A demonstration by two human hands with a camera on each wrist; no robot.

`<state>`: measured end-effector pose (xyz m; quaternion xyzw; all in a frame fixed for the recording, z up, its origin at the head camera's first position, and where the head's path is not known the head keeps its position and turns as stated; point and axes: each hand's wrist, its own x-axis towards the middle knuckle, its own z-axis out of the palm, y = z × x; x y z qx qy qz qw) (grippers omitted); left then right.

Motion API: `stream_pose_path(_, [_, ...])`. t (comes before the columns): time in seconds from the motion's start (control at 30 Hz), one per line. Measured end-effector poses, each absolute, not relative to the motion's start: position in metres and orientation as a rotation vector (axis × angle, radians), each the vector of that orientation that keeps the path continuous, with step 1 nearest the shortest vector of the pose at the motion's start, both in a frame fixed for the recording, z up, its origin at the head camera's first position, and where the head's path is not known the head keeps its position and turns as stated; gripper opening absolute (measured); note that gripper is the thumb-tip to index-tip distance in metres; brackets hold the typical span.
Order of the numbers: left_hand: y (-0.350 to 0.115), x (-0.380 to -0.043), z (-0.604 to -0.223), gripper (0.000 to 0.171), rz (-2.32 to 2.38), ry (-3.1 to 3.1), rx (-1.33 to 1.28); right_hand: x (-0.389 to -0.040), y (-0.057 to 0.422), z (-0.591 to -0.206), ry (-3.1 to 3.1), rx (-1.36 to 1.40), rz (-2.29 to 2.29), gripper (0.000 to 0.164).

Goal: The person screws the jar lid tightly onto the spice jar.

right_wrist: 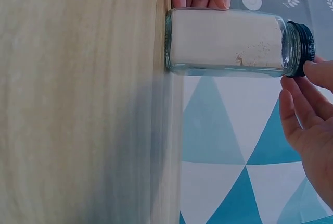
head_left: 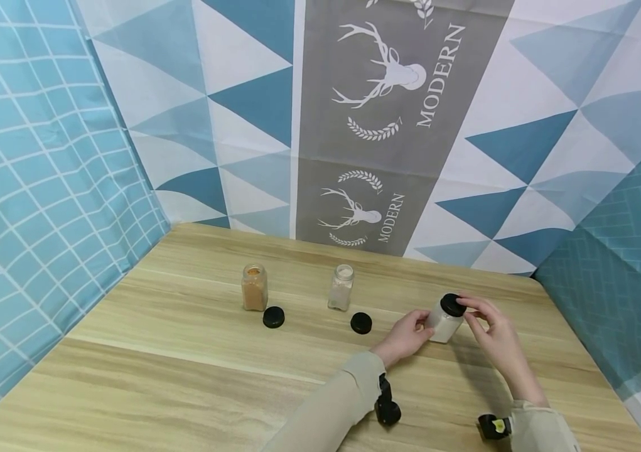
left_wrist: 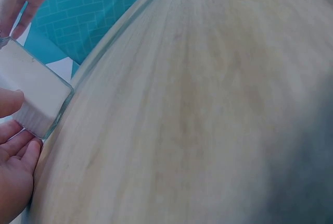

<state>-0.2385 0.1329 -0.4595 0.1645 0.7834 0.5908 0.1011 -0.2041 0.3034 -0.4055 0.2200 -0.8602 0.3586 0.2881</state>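
Note:
A square glass jar of white powder (head_left: 441,328) stands on the table at the right, its black lid (head_left: 452,305) on the mouth. Low on its side, my left hand (head_left: 406,340) grips the jar between thumb and fingers. My right hand (head_left: 494,333) pinches the lid's rim, thumb on one side and fingers on the other, as the lid (right_wrist: 303,49) shows in the right wrist view. Close up in the left wrist view, white powder fills the visible part of the jar (left_wrist: 39,88). Whether the lid is screwed tight cannot be seen.
Left of my hands stand an uncovered jar of pale powder (head_left: 340,292) and an uncovered jar of orange-brown spice (head_left: 255,294). A black lid (head_left: 361,323) lies near the first, another black lid (head_left: 274,317) near the second. Patterned cloth (head_left: 252,125) hangs behind the wooden table (head_left: 173,376).

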Motion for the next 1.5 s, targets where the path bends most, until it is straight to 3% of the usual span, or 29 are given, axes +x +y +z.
stream_pose_path(0.63, [0.1301, -0.2345, -0.4558, 0.035, 1.745, 2.330, 0.532, -0.2033, 0.3041, -0.4061, -2.291, 0.508, 0.937, 0.034])
stream_pose_path(1.5, [0.1339, -0.2377, -0.4559, 0.037, 1.731, 2.340, 0.458, -0.2014, 0.3042, -0.4058, -2.385, 0.499, 1.030, 0.027])
